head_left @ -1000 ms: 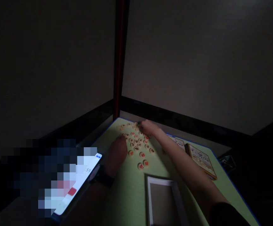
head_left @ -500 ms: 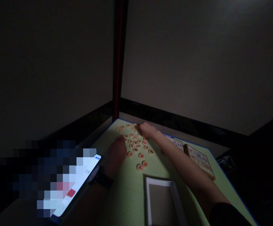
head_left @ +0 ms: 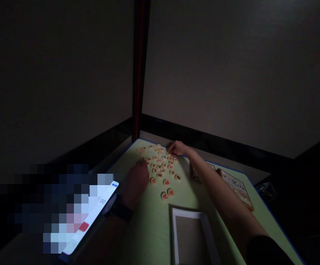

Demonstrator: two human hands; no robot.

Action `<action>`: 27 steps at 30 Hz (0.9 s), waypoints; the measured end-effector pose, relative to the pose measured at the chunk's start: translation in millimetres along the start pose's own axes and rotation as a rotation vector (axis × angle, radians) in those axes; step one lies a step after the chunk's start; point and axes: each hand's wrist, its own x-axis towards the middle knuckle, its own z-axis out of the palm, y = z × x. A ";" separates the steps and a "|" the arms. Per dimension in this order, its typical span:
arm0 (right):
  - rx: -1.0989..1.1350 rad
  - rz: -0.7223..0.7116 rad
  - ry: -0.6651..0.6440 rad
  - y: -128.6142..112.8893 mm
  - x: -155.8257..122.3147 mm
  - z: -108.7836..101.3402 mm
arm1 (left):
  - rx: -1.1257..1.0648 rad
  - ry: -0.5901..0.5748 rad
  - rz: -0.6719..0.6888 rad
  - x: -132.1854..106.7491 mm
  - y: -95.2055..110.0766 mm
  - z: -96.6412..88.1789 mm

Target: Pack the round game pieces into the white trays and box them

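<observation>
Many round, pale xiangqi pieces (head_left: 159, 175) with red or black characters lie spread over the green tabletop, some blank side up. My left hand (head_left: 138, 178), a dark watch on its wrist, rests at the left side of the spread. Its fingers look curled, with the tips by a black-marked piece (head_left: 143, 159); what they hold, if anything, is hidden. At the far edge, my right hand (head_left: 178, 148) has thumb and forefinger closed about a piece (head_left: 168, 153). Several more pieces lie just below that hand.
An open white-rimmed box part (head_left: 175, 239) lies near me on the green table (head_left: 149, 228). To the right is a box lid (head_left: 235, 187) with printed writing, another printed item (head_left: 195, 175) partly behind my right forearm. A lit phone (head_left: 93, 217) stands at left. Walls meet behind the table.
My right hand has shifted a little to the right, uncovering pieces that were under it. My left hand stays almost where it was. The phone's displayed digits have changed.
</observation>
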 end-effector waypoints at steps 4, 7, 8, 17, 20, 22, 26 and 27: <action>-0.089 -0.052 0.044 -8.2 -0.7 0.4 | -0.001 -0.009 -0.003 -0.6 0.7 -3.2; -0.167 -0.119 0.064 -26.2 -0.6 5.3 | -0.014 -0.012 -0.006 -0.9 0.9 -3.9; -0.194 -0.134 0.060 -33.2 -0.7 8.0 | -0.017 -0.012 -0.007 -1.0 0.9 -3.8; -0.303 -0.167 0.038 -63.5 -3.5 15.9 | -0.042 0.010 0.005 -2.0 1.2 -2.5; -0.275 -0.190 0.020 -59.4 -0.6 9.8 | -0.056 0.030 0.013 -3.1 1.2 -2.2; -0.238 -0.208 0.001 -54.4 3.9 6.0 | -0.054 0.040 0.013 -4.0 1.2 -1.7; -0.150 -0.210 -0.010 -41.7 12.0 2.4 | -0.038 0.052 0.024 -4.9 0.7 0.3; -0.132 -0.205 -0.009 -38.6 13.0 2.1 | -0.034 0.055 0.032 -4.8 0.4 0.9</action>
